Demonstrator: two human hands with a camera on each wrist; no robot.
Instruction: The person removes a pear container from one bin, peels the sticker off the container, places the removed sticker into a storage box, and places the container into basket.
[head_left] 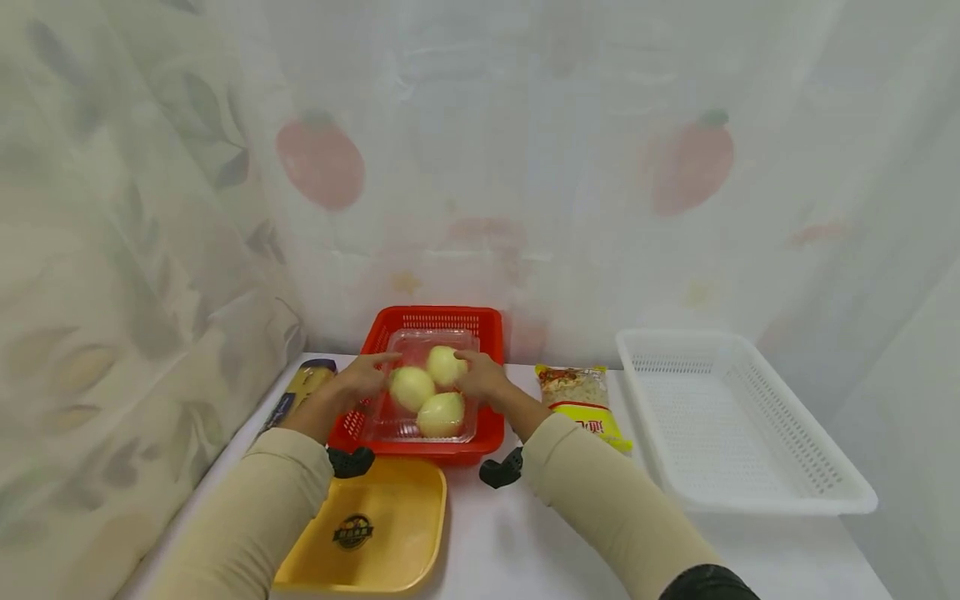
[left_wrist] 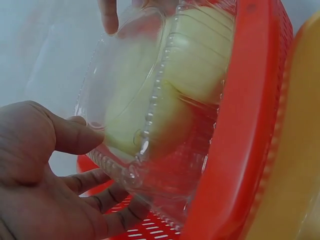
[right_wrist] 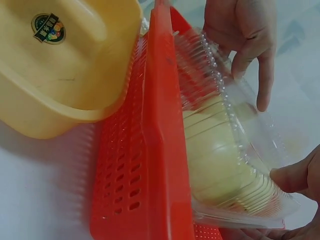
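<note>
A clear plastic clamshell box [head_left: 381, 419] with three pale yellow-green onions [head_left: 412, 388] inside lies tilted in a red basket [head_left: 491, 417]. My left hand [head_left: 362, 380] holds the box at its left side; in the left wrist view the thumb [left_wrist: 80, 137] presses on the lid and the other fingers reach under the edge. On the opposite side my right hand [head_left: 483, 379] grips the box, its thumb [right_wrist: 292, 176] on the lid and its fingers low by the base, partly out of frame.
In front of the basket sits a yellow tray [head_left: 397, 533] with a dark label. A yellow-and-dark package [head_left: 309, 379] lies at the left, partly behind the left forearm. To the right are a printed food bag [head_left: 585, 400] and a large white basket [head_left: 720, 433]. Curtains hang behind and left.
</note>
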